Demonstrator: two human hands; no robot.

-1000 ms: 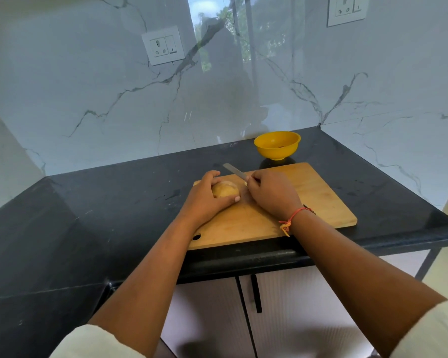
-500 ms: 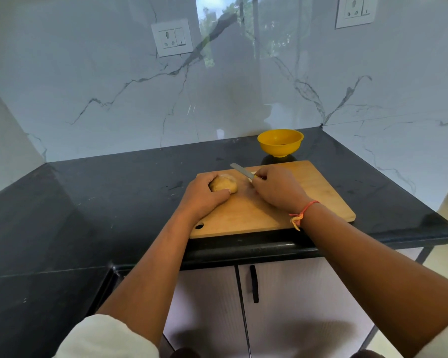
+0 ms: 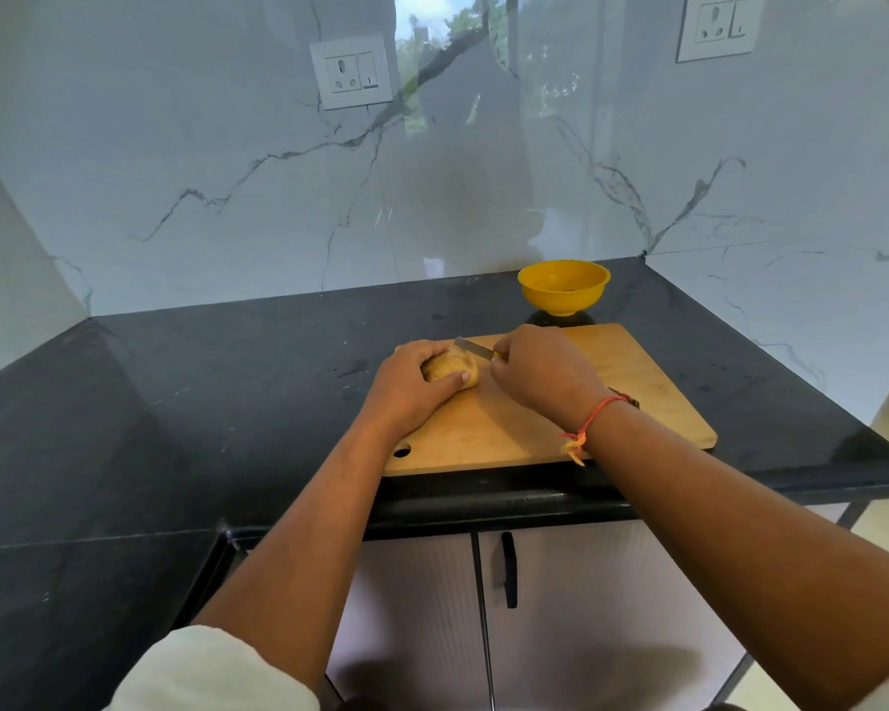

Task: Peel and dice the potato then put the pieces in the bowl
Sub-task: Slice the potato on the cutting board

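black stone counter (image 3: 227, 402), marble walls (image 3: 227, 171) | wooden board (image 3: 637, 402) | left grip (image 3: 411, 387) clasps potato (image 3: 445, 369) | right grip (image 3: 540, 374) clasps knife (image 3: 473, 347)

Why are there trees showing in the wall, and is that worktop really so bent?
Head view: the glossy marble wall reflects sky and trees, seemingly a window behind; the wide lens bows the black counter; the potato and knife look reasonably sharp.

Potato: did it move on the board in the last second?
No. The potato stays near the far left corner of the cutting board, under the left hand.
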